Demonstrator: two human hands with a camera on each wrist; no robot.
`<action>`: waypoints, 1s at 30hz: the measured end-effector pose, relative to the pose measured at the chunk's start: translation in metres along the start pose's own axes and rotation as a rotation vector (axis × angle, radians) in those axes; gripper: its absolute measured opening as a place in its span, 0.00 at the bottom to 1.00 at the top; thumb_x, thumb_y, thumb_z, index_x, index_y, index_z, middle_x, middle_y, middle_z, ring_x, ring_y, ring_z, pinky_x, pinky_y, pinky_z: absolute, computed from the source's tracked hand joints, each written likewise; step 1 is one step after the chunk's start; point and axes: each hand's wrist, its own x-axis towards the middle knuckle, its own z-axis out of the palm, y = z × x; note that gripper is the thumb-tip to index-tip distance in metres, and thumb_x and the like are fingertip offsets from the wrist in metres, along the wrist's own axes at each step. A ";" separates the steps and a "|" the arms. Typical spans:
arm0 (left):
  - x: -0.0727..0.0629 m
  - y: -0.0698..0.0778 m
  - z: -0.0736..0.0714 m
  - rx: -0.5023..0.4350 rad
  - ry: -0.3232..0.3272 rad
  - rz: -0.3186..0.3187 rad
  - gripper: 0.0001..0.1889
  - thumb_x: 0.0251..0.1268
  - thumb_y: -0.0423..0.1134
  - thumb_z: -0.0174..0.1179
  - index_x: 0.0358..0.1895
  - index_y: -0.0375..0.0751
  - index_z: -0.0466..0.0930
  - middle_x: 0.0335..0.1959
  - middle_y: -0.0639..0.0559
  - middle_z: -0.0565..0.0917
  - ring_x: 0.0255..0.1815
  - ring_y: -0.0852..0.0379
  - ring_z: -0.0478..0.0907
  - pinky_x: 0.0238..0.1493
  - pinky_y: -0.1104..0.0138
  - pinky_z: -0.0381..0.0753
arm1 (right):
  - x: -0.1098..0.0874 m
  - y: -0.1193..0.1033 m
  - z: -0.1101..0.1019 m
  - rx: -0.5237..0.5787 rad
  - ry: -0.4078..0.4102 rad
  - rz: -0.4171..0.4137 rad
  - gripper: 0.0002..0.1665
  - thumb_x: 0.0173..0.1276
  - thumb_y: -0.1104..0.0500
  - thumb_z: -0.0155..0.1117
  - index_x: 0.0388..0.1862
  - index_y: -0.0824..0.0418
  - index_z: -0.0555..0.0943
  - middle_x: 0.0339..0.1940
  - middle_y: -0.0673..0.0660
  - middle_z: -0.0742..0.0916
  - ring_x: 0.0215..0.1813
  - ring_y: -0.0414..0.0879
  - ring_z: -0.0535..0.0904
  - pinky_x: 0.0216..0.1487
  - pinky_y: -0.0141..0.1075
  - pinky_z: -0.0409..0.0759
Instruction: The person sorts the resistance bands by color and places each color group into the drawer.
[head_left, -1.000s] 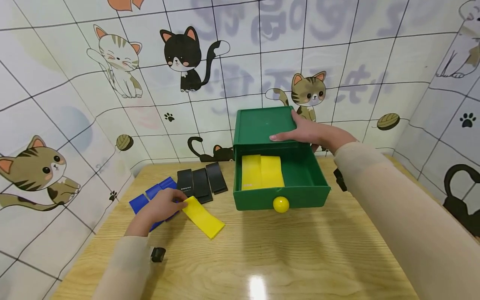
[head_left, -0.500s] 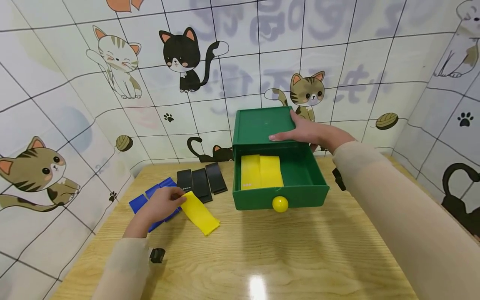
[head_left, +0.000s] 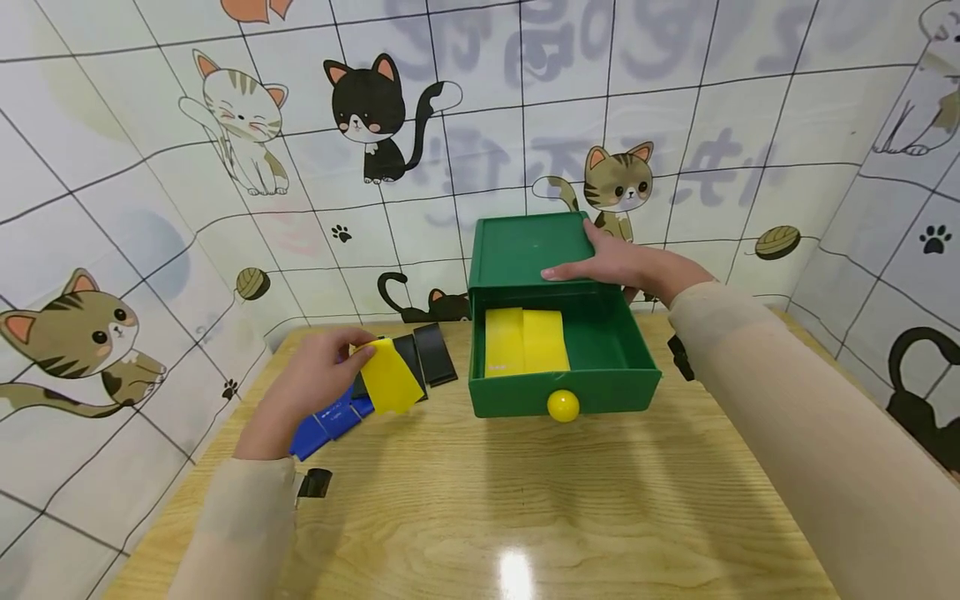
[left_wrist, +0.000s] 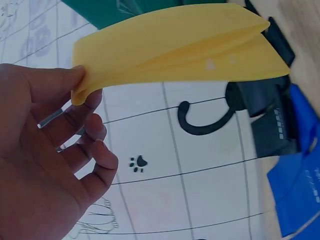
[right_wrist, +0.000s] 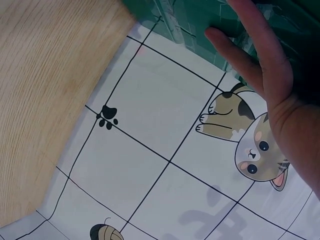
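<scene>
1. Change: the yellow band [head_left: 390, 379] lay flat on the table [head_left: 525, 500] left of the green drawer box [head_left: 558, 333] a second ago; now it's lifted clear, hanging over the black bands [head_left: 423, 354].
2. Meaning: pickup looks done; the band is likely headed for the open drawer, where two yellow bands [head_left: 525, 342] already lie.
3. Left hand [head_left: 315, 379]: raised left of the box, thumb and fingers pinching the band's near end [left_wrist: 80, 87]; the band droops, folded double.
4. Right hand [head_left: 611, 262]: flat on the box's top, fingers straight, holding nothing, unmoved.
5. Blue bands [head_left: 330, 417] stay on the table, left of the box, under the left hand.
</scene>
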 end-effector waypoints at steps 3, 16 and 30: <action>-0.001 0.011 -0.008 0.011 0.020 0.011 0.13 0.83 0.40 0.58 0.57 0.39 0.88 0.40 0.45 0.87 0.36 0.50 0.73 0.37 0.61 0.73 | 0.000 0.000 0.001 0.011 -0.003 0.001 0.82 0.60 0.17 0.65 0.84 0.39 0.15 0.91 0.63 0.36 0.86 0.70 0.55 0.65 0.67 0.80; -0.015 0.060 -0.036 0.011 0.040 0.098 0.12 0.81 0.37 0.59 0.57 0.40 0.88 0.48 0.44 0.88 0.45 0.47 0.72 0.44 0.57 0.72 | -0.001 -0.002 -0.001 -0.010 -0.002 -0.002 0.82 0.60 0.16 0.64 0.83 0.39 0.14 0.91 0.64 0.36 0.84 0.70 0.59 0.58 0.61 0.84; -0.029 0.092 -0.056 0.035 0.051 0.233 0.11 0.80 0.36 0.61 0.56 0.43 0.89 0.50 0.49 0.89 0.45 0.51 0.75 0.45 0.57 0.75 | -0.001 -0.003 0.000 0.030 -0.011 0.004 0.82 0.60 0.17 0.66 0.83 0.39 0.14 0.90 0.63 0.34 0.87 0.71 0.52 0.66 0.69 0.78</action>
